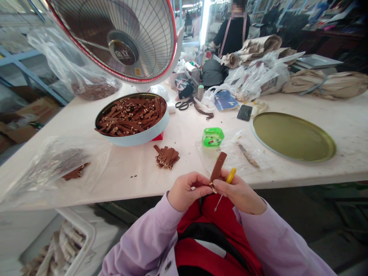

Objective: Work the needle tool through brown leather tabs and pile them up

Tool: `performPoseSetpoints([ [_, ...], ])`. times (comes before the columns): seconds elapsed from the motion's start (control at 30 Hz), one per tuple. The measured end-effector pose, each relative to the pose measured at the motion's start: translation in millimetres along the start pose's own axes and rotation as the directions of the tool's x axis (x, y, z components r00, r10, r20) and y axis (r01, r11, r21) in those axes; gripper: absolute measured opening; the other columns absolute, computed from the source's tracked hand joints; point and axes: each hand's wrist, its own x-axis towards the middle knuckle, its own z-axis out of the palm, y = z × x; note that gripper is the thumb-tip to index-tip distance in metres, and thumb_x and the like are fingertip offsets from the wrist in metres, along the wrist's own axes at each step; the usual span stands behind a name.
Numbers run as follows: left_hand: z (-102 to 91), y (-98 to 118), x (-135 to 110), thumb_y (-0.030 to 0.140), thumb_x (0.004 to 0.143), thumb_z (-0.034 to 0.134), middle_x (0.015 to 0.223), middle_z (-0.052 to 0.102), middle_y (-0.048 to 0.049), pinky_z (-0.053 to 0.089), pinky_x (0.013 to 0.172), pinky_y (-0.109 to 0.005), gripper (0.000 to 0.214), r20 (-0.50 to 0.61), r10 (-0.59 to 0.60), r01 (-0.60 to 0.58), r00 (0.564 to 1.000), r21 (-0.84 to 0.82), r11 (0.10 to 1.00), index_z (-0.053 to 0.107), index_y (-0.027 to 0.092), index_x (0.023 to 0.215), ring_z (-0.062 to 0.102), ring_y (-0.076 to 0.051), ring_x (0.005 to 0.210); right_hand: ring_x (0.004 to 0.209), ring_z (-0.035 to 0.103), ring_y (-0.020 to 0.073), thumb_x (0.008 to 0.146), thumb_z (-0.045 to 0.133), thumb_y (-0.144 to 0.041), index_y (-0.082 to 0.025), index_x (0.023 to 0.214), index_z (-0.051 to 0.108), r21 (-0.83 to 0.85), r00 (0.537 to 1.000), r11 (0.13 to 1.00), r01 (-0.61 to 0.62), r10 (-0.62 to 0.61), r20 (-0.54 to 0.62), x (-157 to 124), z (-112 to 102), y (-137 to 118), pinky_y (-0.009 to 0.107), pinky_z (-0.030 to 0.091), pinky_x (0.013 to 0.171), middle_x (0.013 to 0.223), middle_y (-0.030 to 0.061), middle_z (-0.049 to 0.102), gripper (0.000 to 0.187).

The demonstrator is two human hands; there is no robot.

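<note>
Both hands meet just below the table's front edge, over a red garment in my lap. My left hand (186, 189) is closed, pinching the metal end of a brown leather strap (217, 167) that stands upright between the hands. My right hand (240, 193) is closed too, holding a thin tool with a yellow handle (230, 175) whose metal tip points down, and its fingers also touch the strap's lower end. A small pile of similar brown straps (166, 157) lies on the table just ahead.
A round tin (138, 138) full of brown straps stands behind the pile, under a large fan (120, 38). A gold tin lid (293, 136), a green plastic box (212, 137), plastic bags, a phone (244, 112) and scissors (182, 104) lie about. A person stands at the far side.
</note>
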Motion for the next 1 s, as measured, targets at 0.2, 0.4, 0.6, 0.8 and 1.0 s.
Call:
performPoseSetpoints([
  [0.2,9.0,-10,2,0.038,0.059,0.074,0.066,0.064,-0.0017,0.047,0.064,-0.024,0.033,-0.041,-0.067,0.056,0.997,-0.231,0.971,0.059,0.013,0.075,0.060,-0.011,0.063,0.048,0.037,0.0078,0.065,0.068,-0.037,-0.018,0.069,0.056,-0.141,0.994,0.989,0.043,-0.056,-0.096,0,10,-8,0.022,0.034,0.046,0.053,-0.0056,0.044,0.023],
  [0.4,14.9,-9,6,0.039,0.055,0.075,0.063,0.059,0.0008,0.044,0.058,-0.022,0.036,-0.071,-0.101,0.074,0.992,-0.318,0.945,0.054,0.013,0.071,0.054,-0.008,0.056,0.044,0.034,0.0079,0.075,0.057,-0.040,-0.017,0.070,0.056,-0.347,0.979,0.932,0.102,-0.156,-0.132,-3,8,-3,0.022,0.030,0.041,0.050,-0.0055,0.040,0.024],
  [0.6,25.0,-2,9,0.032,0.062,0.068,0.058,0.054,0.0032,0.039,0.051,-0.019,0.028,-0.150,-0.124,0.084,0.981,-0.249,0.965,0.047,0.015,0.068,0.048,-0.006,0.050,0.042,0.036,0.0087,0.082,0.049,-0.041,-0.017,0.071,0.056,-0.475,0.961,0.868,0.143,-0.236,-0.143,-6,1,4,0.022,0.030,0.039,0.048,-0.0054,0.040,0.027],
  [0.8,24.7,-18,16,0.026,0.070,0.057,0.063,0.057,0.0009,0.040,0.055,-0.021,0.012,-0.226,-0.074,0.084,0.971,0.035,0.996,0.055,0.015,0.076,0.052,-0.009,0.057,0.059,0.050,0.0148,0.082,0.049,-0.034,-0.018,0.068,0.057,-0.632,0.959,0.764,0.126,-0.257,-0.119,9,-9,12,0.027,0.039,0.056,0.061,0.0002,0.056,0.023],
  [1.0,19.1,-34,43,0.024,0.065,0.057,0.057,0.054,0.0031,0.037,0.048,-0.020,0.011,-0.202,-0.242,0.219,0.949,-0.128,0.967,0.050,0.016,0.068,0.046,-0.007,0.048,0.051,0.042,0.0121,0.084,0.048,-0.039,-0.020,0.078,0.056,-0.533,0.873,0.835,0.140,-0.358,-0.332,26,-46,5,0.026,0.034,0.051,0.054,-0.0039,0.046,0.021],
])
